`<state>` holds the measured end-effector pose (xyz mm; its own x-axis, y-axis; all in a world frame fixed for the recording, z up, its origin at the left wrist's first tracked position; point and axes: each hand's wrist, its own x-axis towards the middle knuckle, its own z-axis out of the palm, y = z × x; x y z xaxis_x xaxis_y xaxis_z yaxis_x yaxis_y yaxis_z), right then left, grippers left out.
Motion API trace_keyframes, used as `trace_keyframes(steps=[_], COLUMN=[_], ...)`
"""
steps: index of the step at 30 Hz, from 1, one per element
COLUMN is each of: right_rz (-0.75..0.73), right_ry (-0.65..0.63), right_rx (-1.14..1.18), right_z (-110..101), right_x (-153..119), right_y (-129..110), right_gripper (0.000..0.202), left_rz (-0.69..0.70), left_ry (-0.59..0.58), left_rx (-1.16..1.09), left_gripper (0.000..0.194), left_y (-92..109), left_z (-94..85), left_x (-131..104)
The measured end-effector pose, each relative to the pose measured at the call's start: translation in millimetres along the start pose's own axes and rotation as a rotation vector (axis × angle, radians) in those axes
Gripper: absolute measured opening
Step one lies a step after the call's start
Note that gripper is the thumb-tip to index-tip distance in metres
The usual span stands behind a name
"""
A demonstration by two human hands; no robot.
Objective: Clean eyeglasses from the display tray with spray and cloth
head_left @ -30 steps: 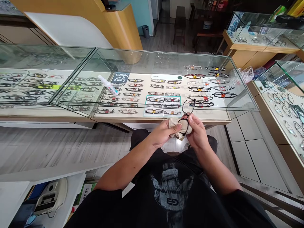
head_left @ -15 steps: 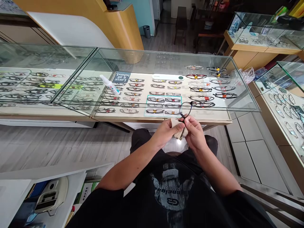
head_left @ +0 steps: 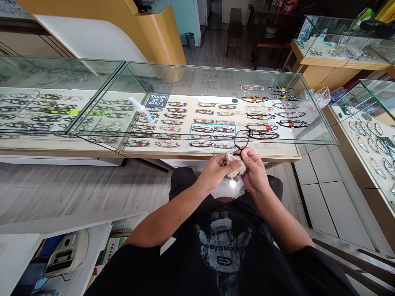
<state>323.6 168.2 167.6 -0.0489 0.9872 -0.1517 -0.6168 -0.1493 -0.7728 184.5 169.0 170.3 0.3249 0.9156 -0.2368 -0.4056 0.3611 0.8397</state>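
Observation:
A pair of dark-rimmed glasses is held up in front of my lap, at the near edge of the glass display case. One lens stands clear above my fingers; the other is hidden by a beige cloth. My left hand pinches the cloth around that hidden part, thumb on top. With thumb and fingers my right hand grips the frame near its middle, touching the cloth's right side.
The glass case holds rows of eyeglasses. On its top lies a white spray bottle. More cases stand at the right, and an open white drawer is at the lower left.
The cloth has shifted and bunched differently between my fingers. The glasses have moved slightly up and to the right, and both hands keep their hold.

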Motion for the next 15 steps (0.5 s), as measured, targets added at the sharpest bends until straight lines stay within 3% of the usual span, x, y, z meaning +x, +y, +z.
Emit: trace_keyframes(steps=[7, 15], right_rz=[-0.021, -0.107], right_ry=[-0.047, 0.042], right_rx=[-0.012, -0.037], right_z=[2.3, 4.1], right_x=[-3.6, -3.8], right_y=[3.2, -0.8], right_gripper=[0.028, 0.029], left_rz=[0.15, 0.015], left_ry=[0.128, 0.087], left_rx=[0.043, -0.189], left_gripper=[0.047, 0.049], left_y=[-9.7, -8.7], left_z=[4.1, 11.3], left_x=[2.6, 3.2])
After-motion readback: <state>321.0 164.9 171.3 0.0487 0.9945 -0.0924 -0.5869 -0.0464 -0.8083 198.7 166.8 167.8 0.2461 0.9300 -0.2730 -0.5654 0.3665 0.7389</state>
